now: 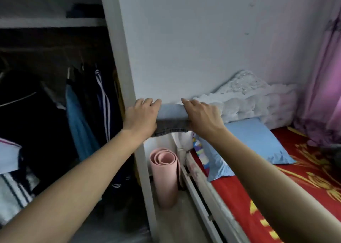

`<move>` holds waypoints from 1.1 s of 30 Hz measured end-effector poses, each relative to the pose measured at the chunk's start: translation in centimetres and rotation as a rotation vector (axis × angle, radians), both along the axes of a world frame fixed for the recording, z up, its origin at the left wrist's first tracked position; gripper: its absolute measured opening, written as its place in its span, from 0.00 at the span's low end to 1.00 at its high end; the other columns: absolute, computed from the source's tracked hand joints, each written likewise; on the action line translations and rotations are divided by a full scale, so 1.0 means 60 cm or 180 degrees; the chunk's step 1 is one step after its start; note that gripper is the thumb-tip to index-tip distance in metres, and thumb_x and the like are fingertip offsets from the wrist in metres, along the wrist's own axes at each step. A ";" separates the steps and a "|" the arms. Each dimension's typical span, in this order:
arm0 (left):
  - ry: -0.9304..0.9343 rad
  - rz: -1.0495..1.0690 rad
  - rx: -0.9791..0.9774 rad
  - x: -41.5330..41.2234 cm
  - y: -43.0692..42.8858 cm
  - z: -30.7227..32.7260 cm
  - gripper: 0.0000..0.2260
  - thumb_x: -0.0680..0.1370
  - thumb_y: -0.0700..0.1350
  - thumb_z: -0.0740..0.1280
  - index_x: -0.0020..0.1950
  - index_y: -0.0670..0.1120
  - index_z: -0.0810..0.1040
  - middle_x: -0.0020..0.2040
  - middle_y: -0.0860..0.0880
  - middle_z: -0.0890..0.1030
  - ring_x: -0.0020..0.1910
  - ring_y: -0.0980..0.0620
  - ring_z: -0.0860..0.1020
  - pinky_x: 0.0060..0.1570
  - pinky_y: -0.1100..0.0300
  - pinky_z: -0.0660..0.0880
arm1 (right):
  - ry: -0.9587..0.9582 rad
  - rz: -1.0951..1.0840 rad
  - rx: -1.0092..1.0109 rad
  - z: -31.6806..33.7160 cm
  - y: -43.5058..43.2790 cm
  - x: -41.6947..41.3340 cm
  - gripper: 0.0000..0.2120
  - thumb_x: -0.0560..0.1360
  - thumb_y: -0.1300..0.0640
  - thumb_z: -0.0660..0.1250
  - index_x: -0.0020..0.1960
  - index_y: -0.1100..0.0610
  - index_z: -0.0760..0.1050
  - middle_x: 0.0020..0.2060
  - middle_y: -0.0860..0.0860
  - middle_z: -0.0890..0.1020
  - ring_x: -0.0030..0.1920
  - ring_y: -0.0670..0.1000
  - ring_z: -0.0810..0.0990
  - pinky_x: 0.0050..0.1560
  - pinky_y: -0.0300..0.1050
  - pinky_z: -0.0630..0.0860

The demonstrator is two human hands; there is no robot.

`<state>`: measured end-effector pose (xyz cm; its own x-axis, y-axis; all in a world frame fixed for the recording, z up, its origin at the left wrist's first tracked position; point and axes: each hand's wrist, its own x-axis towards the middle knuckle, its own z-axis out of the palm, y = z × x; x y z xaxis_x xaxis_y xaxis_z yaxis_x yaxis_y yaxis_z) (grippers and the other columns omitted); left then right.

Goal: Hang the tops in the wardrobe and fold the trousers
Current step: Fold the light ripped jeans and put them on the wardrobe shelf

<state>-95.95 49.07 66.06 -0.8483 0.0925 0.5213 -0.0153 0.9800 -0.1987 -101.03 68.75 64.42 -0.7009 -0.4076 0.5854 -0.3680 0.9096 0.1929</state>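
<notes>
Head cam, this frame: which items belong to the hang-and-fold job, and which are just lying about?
Job in hand: folded light-blue denim trousers, gripped at each end by the left hand and right hand; open white wardrobe; clothes hanging inside it.
Lying about: rolled pink foam mat; pale blue pillow; red patterned bedsheet; white ruffled bedding; pink curtain.

One left hand (142, 115), one right hand (203, 116), one pair of folded trousers (172, 116), one wardrobe (120, 73), one blue hanging garment (78, 124), one navy striped garment (103, 99), one rolled pink mat (164, 178), one blue pillow (258, 139), one bed (239, 196), one pink curtain (321, 88)
</notes>
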 end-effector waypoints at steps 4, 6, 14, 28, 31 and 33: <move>0.0034 0.0266 -0.0126 0.103 -0.150 0.029 0.27 0.74 0.42 0.67 0.71 0.51 0.66 0.66 0.50 0.73 0.66 0.45 0.69 0.46 0.51 0.74 | -0.0049 0.0263 -0.0056 0.025 -0.161 0.084 0.27 0.73 0.50 0.71 0.69 0.50 0.66 0.55 0.51 0.80 0.52 0.58 0.82 0.40 0.50 0.75; 0.0076 0.0438 -0.0134 0.144 -0.221 0.048 0.25 0.75 0.41 0.66 0.71 0.52 0.66 0.67 0.51 0.73 0.67 0.46 0.69 0.48 0.52 0.74 | 0.0001 0.0399 0.0022 0.047 -0.237 0.118 0.25 0.73 0.52 0.69 0.68 0.51 0.67 0.54 0.51 0.80 0.50 0.59 0.82 0.38 0.49 0.71; 0.0528 0.0783 -0.0266 0.209 -0.425 0.175 0.27 0.75 0.43 0.67 0.73 0.52 0.65 0.67 0.50 0.74 0.66 0.46 0.71 0.49 0.50 0.76 | 0.0543 0.0829 0.0048 0.183 -0.449 0.159 0.22 0.75 0.52 0.67 0.68 0.51 0.68 0.49 0.52 0.80 0.43 0.58 0.82 0.34 0.48 0.69; 0.2043 0.0995 -0.0752 0.004 -0.584 0.488 0.27 0.74 0.41 0.70 0.71 0.46 0.67 0.63 0.41 0.74 0.60 0.38 0.73 0.46 0.45 0.72 | 0.2207 0.0840 -0.0386 0.510 -0.629 -0.072 0.18 0.75 0.55 0.70 0.63 0.56 0.71 0.47 0.57 0.80 0.42 0.61 0.81 0.35 0.49 0.68; 0.2090 0.1195 -0.0827 -0.069 -0.628 0.532 0.28 0.73 0.42 0.72 0.71 0.47 0.66 0.63 0.40 0.74 0.60 0.37 0.73 0.43 0.45 0.71 | 0.2362 0.0817 -0.0373 0.558 -0.671 -0.150 0.18 0.75 0.54 0.71 0.62 0.57 0.71 0.46 0.58 0.80 0.40 0.61 0.80 0.35 0.50 0.67; 0.2135 0.1206 -0.0867 -0.111 -0.663 0.549 0.26 0.73 0.40 0.71 0.69 0.47 0.67 0.61 0.40 0.75 0.58 0.37 0.74 0.40 0.47 0.68 | 0.2394 0.0823 -0.0323 0.580 -0.702 -0.198 0.17 0.75 0.55 0.70 0.62 0.57 0.71 0.46 0.59 0.80 0.41 0.62 0.80 0.35 0.51 0.67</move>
<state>-102.64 9.27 98.98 -0.3630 0.0588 0.9299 -0.5363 0.8030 -0.2601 -112.88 26.61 99.22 0.0055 -0.4226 0.9063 -0.3739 0.8397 0.3938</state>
